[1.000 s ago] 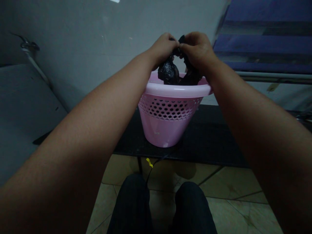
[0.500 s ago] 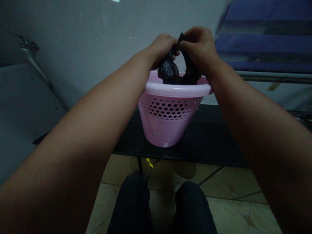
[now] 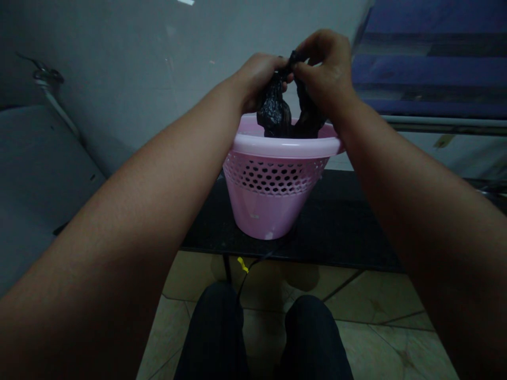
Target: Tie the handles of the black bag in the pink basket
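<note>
Black plastic bag (image 3: 273, 110) between both hands' fingers (image 3: 311, 66)

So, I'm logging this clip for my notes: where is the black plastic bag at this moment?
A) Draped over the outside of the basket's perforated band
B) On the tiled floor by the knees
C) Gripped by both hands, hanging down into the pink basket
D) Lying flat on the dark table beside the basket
C: the left hand and the right hand both grip the top of the black plastic bag, and its lower part hangs below the rim of the pink basket.

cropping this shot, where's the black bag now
In the head view, the crumpled black plastic bag sits top centre, gathered between the left hand and right hand, its lower folds dipping inside the rim of the pink perforated plastic basket.
</note>
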### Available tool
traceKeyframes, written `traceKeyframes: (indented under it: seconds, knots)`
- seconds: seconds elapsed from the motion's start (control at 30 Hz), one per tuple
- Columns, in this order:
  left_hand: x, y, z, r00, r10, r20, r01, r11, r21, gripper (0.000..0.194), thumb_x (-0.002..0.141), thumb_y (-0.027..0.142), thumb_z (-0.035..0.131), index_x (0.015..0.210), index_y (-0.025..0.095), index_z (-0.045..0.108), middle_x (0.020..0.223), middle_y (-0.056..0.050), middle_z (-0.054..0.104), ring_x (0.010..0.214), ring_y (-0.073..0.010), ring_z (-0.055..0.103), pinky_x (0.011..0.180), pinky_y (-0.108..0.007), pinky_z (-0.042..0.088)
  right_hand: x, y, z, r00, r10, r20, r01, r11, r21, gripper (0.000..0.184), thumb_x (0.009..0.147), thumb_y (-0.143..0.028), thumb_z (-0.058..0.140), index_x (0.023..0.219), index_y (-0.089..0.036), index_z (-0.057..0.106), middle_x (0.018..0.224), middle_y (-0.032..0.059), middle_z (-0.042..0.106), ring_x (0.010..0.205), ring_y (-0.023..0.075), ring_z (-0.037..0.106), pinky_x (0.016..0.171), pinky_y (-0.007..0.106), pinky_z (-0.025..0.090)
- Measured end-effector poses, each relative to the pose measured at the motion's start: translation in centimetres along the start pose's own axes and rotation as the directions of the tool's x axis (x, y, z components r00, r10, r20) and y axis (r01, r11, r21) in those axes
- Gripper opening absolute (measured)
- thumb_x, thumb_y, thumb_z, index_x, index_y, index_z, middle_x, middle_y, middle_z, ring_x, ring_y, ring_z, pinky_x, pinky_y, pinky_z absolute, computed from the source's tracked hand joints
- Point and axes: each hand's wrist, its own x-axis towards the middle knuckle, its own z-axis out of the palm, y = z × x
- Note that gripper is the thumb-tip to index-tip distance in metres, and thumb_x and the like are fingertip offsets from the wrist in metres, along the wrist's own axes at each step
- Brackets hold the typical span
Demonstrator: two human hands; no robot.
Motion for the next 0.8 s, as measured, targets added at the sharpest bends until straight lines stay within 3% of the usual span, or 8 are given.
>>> traceKeyframes:
  seconds: [0.17,0.33,0.57,0.8]
  knots:
    - [-0.2,0.1,0.1,0.997,0.066,-0.04,-0.064,0.997,0.041,0.031,0.093,0.004,0.043,0.064,0.013,0.052,0.063,-0.003,0.049,0.057,-0.0064,0.041,0.052,-0.018,0.035,-0.2,-0.8,-0.5,1.0,0.015,-0.008,-0.015,0.999,-0.042,0.02,0.073,-0.002,0.058,0.091,-0.004,0.067,0.09,0.0056,0.064,0.082,0.0127,0.055,0.079,0.025,0.042]
    - [-0.3,0.0,0.1,0.987,0.144,-0.074,-0.132,0.982,0.138,0.03,0.088,0.001,0.048,0.062,0.014,0.055,0.067,-0.005,0.055,0.071,-0.0122,0.049,0.058,-0.025,0.034,-0.4,-1.4,-0.8,1.0,0.021,-0.009,-0.021,0.999,-0.04,0.021,0.074,-0.002,0.058,0.093,-0.002,0.067,0.092,0.0073,0.064,0.082,0.0132,0.056,0.079,0.027,0.043]
    - [-0.7,0.2,0.3,0.987,0.139,-0.076,-0.123,0.976,0.181,0.031,0.089,0.001,0.051,0.059,0.013,0.052,0.068,-0.004,0.053,0.062,-0.008,0.043,0.055,-0.021,0.033,-0.1,-0.3,-0.5,0.998,-0.026,-0.049,0.026,1.0,-0.006,0.017,0.074,-0.005,0.059,0.09,-0.006,0.064,0.089,0.0058,0.062,0.081,0.0147,0.055,0.083,0.031,0.044]
    - [0.2,-0.2,0.0,0.985,0.153,-0.086,-0.137,0.977,0.164,0.034,0.087,-0.001,0.048,0.058,0.015,0.051,0.064,-0.003,0.051,0.06,-0.0085,0.042,0.055,-0.022,0.036,-0.1,0.2,-0.4,1.0,-0.012,-0.021,0.014,0.997,0.076,0.018,0.073,-0.006,0.059,0.091,-0.006,0.064,0.091,0.0069,0.063,0.081,0.0152,0.059,0.076,0.03,0.049]
